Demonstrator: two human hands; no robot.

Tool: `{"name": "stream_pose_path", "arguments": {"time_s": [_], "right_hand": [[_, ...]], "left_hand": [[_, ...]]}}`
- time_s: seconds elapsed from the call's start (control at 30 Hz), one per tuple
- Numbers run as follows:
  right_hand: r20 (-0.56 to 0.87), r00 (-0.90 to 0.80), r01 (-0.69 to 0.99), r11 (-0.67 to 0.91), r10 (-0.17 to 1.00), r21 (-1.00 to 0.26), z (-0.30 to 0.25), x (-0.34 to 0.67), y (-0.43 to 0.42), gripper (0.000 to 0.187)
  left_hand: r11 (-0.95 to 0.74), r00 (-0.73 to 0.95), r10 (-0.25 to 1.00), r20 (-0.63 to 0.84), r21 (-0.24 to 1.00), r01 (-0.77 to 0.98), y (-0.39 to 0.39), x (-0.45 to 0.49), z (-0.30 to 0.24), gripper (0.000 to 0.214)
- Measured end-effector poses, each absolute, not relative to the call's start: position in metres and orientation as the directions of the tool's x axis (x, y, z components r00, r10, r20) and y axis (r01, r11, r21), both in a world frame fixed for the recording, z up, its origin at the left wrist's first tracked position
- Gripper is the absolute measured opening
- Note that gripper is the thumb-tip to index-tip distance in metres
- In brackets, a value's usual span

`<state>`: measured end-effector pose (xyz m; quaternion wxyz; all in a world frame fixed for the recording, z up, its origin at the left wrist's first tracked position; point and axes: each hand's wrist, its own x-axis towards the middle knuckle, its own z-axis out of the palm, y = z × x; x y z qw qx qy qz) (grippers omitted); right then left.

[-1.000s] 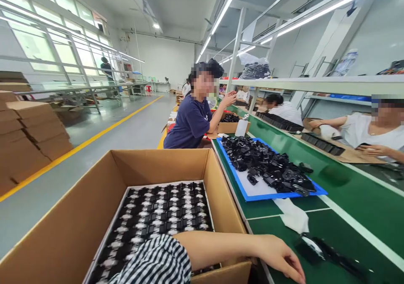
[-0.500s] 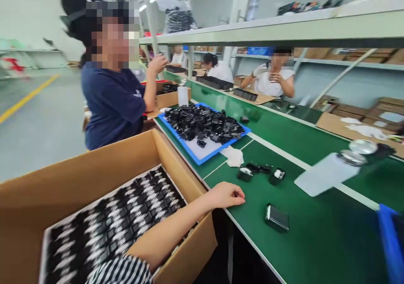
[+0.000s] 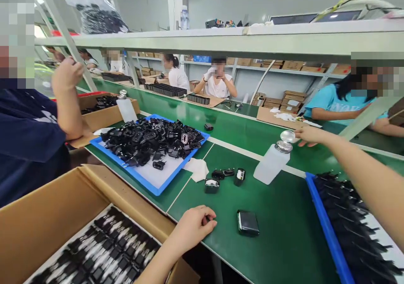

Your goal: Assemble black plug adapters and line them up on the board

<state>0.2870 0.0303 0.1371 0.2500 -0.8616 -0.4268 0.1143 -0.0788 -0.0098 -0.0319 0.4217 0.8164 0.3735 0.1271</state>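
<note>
Loosely curled at the near edge of the green table, my left hand [image 3: 197, 225] shows nothing in its fingers. A black rectangular charger-like block [image 3: 248, 223] lies to its right. My right hand [image 3: 309, 136] reaches in with fingers stretched out, just beside the metal pump cap [image 3: 285, 141] of a translucent white bottle [image 3: 272, 164]; whether it touches the cap I cannot tell. The bottle appears tilted. Two black housings with white inside, one here [image 3: 212, 185], and small black pieces [image 3: 223, 173] lie left of the bottle, near a white cloth [image 3: 198, 169].
A blue tray [image 3: 158, 189] holds a heap of black plug parts. Rows of black parts fill another blue tray [image 3: 328, 229] beneath my right arm. At the lower left stands a cardboard box [image 3: 47, 210] with packed black pieces. A shelf [image 3: 221, 42] crosses above; co-workers sit around.
The view has swung right, bringing my right hand, the right tray and another co-worker into sight. My left hand remains curled by the table edge.
</note>
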Motion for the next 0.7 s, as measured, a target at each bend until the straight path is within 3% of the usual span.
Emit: {"name": "stream_pose_path", "arguments": {"time_s": [0.07, 0.13, 0.23, 0.4, 0.57, 0.7], "right_hand": [[-0.105, 0.625, 0.681, -0.606, 0.773, -0.41, 0.135, 0.277, 0.024, 0.01], [-0.24, 0.579, 0.688, -0.625, 0.779, -0.369, 0.13, 0.263, 0.011, 0.028], [-0.375, 0.434, 0.643, -0.573, 0.819, -0.508, 0.111, 0.244, -0.01, 0.047], [-0.218, 0.439, 0.524, -0.445, 0.872, -0.726, 0.073, 0.223, -0.007, 0.04], [-0.157, 0.358, 0.502, -0.332, 0.92, -0.799, 0.061, 0.206, 0.044, 0.06], [-0.106, 0.261, 0.522, -0.232, 0.96, -0.821, 0.054, 0.179, 0.081, 0.063]], "left_hand": [[-0.359, 0.696, 0.707, -0.123, 0.786, 0.504, -0.01, -0.079, -0.032, 0.021], [-0.358, 0.694, 0.708, -0.128, 0.783, 0.509, -0.011, -0.079, -0.032, 0.021], [-0.369, 0.686, 0.718, -0.122, 0.768, 0.523, -0.013, -0.078, -0.032, 0.021], [-0.39, 0.694, 0.71, -0.12, 0.753, 0.53, -0.014, -0.079, -0.031, 0.021], [-0.399, 0.691, 0.716, -0.102, 0.753, 0.524, -0.014, -0.079, -0.029, 0.022], [-0.391, 0.696, 0.712, -0.093, 0.771, 0.503, -0.014, -0.08, -0.029, 0.022]]}}
